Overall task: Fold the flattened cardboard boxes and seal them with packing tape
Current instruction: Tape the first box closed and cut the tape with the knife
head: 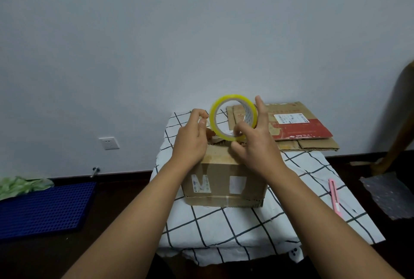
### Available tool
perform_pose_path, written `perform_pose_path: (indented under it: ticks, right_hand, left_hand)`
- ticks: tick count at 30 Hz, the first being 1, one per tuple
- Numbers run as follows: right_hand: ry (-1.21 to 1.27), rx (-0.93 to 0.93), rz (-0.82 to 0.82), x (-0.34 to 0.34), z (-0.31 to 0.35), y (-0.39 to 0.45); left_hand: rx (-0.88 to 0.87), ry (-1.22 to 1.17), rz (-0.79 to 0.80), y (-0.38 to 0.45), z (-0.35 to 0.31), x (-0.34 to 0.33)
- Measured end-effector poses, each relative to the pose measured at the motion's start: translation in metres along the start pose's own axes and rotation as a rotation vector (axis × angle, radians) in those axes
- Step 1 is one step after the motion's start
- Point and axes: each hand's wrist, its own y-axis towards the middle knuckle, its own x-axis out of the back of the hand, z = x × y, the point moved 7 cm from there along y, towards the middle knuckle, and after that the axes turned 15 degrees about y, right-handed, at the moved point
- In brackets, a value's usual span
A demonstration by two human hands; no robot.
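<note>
Now the right hand (253, 144) grips the tape roll (233, 118); left hand (192, 142) pinches its end, which could twist and stick over the box (224, 180).

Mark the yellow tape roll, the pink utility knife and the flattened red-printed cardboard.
yellow tape roll (212, 114), head view, left side of its band.
pink utility knife (334, 196), head view, middle of its handle.
flattened red-printed cardboard (300, 132), head view, its red printed face.
</note>
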Motion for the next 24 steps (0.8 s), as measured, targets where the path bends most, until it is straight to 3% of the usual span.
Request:
perform_pose_path:
  ticks: [8,15,19,24]
  right_hand:
    - [0.231,-0.136,0.022,0.007,-0.008,0.004]
    - [0.316,-0.284,-0.19,0.018,-0.019,0.005]
    - [0.266,-0.403,-0.106,0.01,-0.028,0.008]
    - [0.245,-0.408,-0.085,0.01,-0.028,0.009]
  left_hand:
    - [0.061,-0.172,-0.001,0.002,0.008,0.001]
    - [0.065,-0.279,0.018,0.004,0.013,0.003]
    - [0.058,-0.295,0.026,0.004,0.012,0.007]
    - [0.093,-0.377,0.123,0.005,0.02,0.008]
